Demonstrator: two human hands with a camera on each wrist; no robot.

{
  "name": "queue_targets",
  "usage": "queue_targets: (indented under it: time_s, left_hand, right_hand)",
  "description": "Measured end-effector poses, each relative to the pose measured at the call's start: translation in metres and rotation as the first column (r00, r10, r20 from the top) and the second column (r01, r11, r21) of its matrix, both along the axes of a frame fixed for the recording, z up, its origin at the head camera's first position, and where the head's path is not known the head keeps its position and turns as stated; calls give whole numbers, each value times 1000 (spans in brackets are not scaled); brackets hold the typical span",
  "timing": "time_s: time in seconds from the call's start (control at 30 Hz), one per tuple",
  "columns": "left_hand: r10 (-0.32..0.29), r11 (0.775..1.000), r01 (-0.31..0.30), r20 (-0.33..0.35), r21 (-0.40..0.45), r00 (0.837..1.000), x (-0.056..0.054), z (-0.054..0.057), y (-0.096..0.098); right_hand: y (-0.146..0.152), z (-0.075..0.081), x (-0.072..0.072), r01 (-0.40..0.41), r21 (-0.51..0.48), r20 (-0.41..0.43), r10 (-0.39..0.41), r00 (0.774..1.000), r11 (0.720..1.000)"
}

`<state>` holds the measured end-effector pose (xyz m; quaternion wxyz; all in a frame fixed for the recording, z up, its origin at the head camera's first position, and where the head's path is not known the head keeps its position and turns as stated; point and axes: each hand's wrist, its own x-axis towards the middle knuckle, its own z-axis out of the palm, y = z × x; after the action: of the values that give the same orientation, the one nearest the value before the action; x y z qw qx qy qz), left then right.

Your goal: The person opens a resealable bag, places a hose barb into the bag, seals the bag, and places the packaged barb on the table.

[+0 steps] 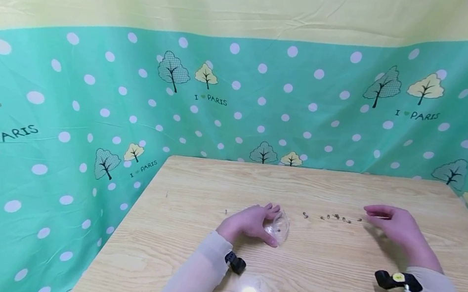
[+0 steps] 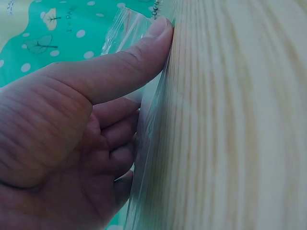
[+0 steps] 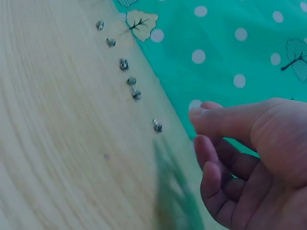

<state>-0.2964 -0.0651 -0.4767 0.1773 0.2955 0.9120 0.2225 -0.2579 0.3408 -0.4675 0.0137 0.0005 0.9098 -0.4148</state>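
In the head view a clear plastic bag (image 1: pixel 280 228) lies at mid-table, a small dark piece showing in it. My left hand (image 1: pixel 252 222) holds this bag at its mouth, thumb on the near side, fingers on the far side. The left wrist view has the thumb along the bag's film (image 2: pixel 149 108), with the other fingers bent behind. A loose row of small metal screws (image 3: pixel 136 94) stretches to the right of the bag. Just beyond the row's right end hovers my right hand (image 1: pixel 397 229), fingers loosely bent, nothing visible between thumb and forefinger.
Both hands are over a light wood-grain table (image 1: pixel 308 291). A green dotted curtain (image 1: pixel 238 116) hangs behind its far edge and along the left side. Tiny bits (image 1: pixel 226 212) lie left of the bag.
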Motion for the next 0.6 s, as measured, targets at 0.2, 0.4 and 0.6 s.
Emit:
queue_targets:
  time_s: [0.2,0.4,0.6]
  left_hand:
    - [6,1000,-6,0,2,1000,0,-3,-1]
    - [9,1000,-10,12,22,1000,2,-2,0]
    - [14,1000,-14,7,20,1000,2,1,0]
  right_hand:
    - [1,-11,-2,-48,79,19,47,999,996]
    - [-2,-18,-3,-58,140,-23,62,998,988]
    - [-7,-18,-4,-53,153,-41,60,997,987]
